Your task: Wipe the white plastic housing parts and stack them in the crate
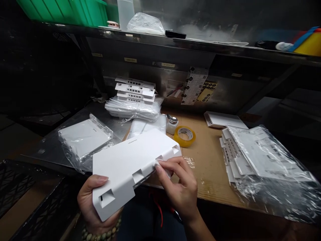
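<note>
Beyond the fingers (175, 167) the bench (208, 177) is seen, bagged casings (260, 154) stacked to their right. A white casing (125, 154) is clamped by the left hand (86, 201), the right hand (182, 184) having thumb and forefinger pressed together at its notched edge; beyond them a tape roll (186, 143) is set.

Up on the shelf (150, 37) I can see a green bin (62, 11) at the left, a translucent container (126, 15), some crumpled clear plastic (145, 23) and a flat black object (175, 34) at the front edge. Below, a printed label strip (194, 85) hangs beside a yellow sticker sheet (207, 93). Down on brown cardboard (210, 174), a roll of yellow tape (184, 143) lies flat, just beside a small bottle (172, 127) with a metal top.
</note>
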`<state>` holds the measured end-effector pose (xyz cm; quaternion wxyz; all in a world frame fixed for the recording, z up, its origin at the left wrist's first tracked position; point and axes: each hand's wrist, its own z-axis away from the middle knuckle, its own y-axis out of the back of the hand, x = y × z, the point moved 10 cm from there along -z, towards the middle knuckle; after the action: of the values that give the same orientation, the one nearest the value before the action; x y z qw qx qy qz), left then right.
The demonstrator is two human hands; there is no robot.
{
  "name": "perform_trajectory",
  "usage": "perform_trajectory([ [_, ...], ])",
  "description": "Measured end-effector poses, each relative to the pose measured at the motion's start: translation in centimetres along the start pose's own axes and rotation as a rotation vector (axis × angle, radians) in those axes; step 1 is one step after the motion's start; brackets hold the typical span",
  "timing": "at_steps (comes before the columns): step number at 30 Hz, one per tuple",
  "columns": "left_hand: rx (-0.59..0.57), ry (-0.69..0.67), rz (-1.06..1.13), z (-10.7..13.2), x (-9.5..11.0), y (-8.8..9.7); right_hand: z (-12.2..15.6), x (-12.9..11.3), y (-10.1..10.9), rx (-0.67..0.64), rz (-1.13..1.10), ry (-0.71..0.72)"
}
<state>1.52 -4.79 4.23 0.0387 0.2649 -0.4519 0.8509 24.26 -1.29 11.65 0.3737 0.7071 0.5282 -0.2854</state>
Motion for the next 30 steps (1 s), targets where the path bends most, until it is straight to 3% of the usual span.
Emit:
perform_trajectory([
  [3, 0.148, -0.017, -0.02, 0.3, -0.1, 1.2, 0.5, 0.2, 0.1, 0.024, -0.054, -0.061],
  [4, 0.15, -0.026, -0.022, 0.5, -0.1, 1.0, 0.6, 0.2, 0.2, 0.043, -0.04, -0.061],
  [7, 0.122, -0.051, -0.023, 0.8, -0.1, 0.2, 0.8, -0.5, -0.5, 0.043, 0.026, -0.005],
  [12, 0.122, -0.104, 0.031, 0.7, 0.0, 0.3, 1.5, -2.9, -2.5, -0.025, 0.009, 0.112],
  [15, 0.064, -0.077, 0.026, 0.5, -0.4, 0.1, 1.8, -2.7, -2.9, -0.068, -0.044, 0.085],
  [19, 0.017, -0.058, -0.002, 0.5, -0.8, -0.2, 1.8, -1.5, -1.5, 0.019, -0.017, 0.007],
  [24, 0.005, -0.086, -0.034, 0.2, -1.1, -0.6, 1.9, -2.5, -3.3, -0.164, -0.149, -0.023],
  [30, -0.022, -0.066, -0.046, 0.3, -1.8, -1.1, 2.7, -3.6, -4.0, -0.08, -0.047, 0.054],
])
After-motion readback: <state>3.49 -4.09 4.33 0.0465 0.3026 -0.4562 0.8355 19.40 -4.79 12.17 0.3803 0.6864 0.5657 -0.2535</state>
